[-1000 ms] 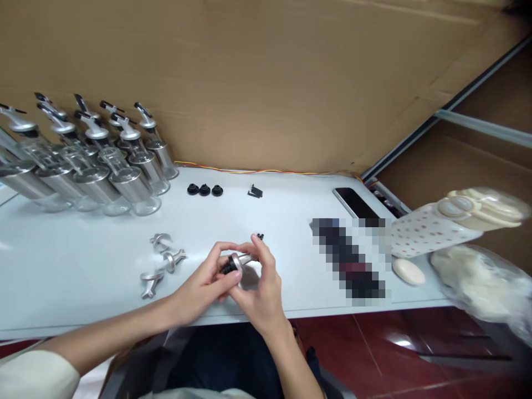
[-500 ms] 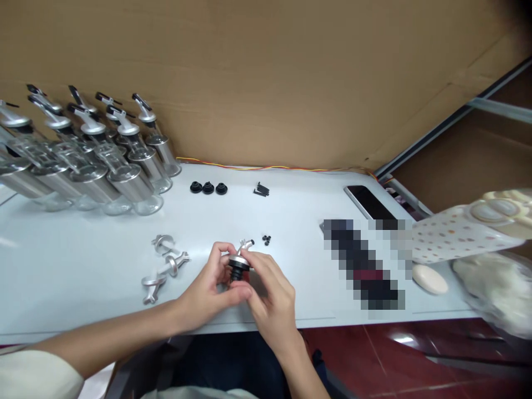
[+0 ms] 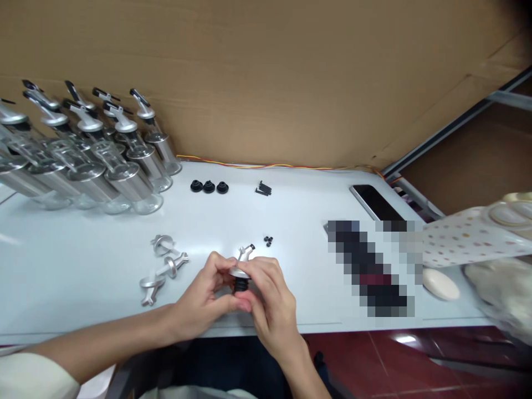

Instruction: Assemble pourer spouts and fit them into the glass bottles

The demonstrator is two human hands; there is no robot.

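Between my two hands, near the table's front edge, is a pourer spout (image 3: 241, 272) with a silver cap and a ribbed black stopper below. My left hand (image 3: 214, 291) pinches it from the left, thumb near the stopper's bottom. My right hand (image 3: 272, 302) grips it from the right, fingers on the silver rim. The spout points up and slightly right with a small black tip. Several silver spout pieces (image 3: 164, 266) lie to the left. Small black caps (image 3: 268, 241) sit just beyond my right hand. Farther back are three black stoppers (image 3: 209, 187) and some thin black strips (image 3: 264, 188).
Glass and steel bottles with spouts (image 3: 128, 180) crowd the back left. A phone (image 3: 376, 205) lies at the right, near a blurred dark item (image 3: 366, 271), a pale oval object (image 3: 441, 284) and a spotted pouch (image 3: 455, 238). Cardboard (image 3: 266, 83) stands behind the table.
The stopper has moved up against the silver cap; its black flange, visible before, no longer shows below the rim. My hands and the spout are slightly lower in view.
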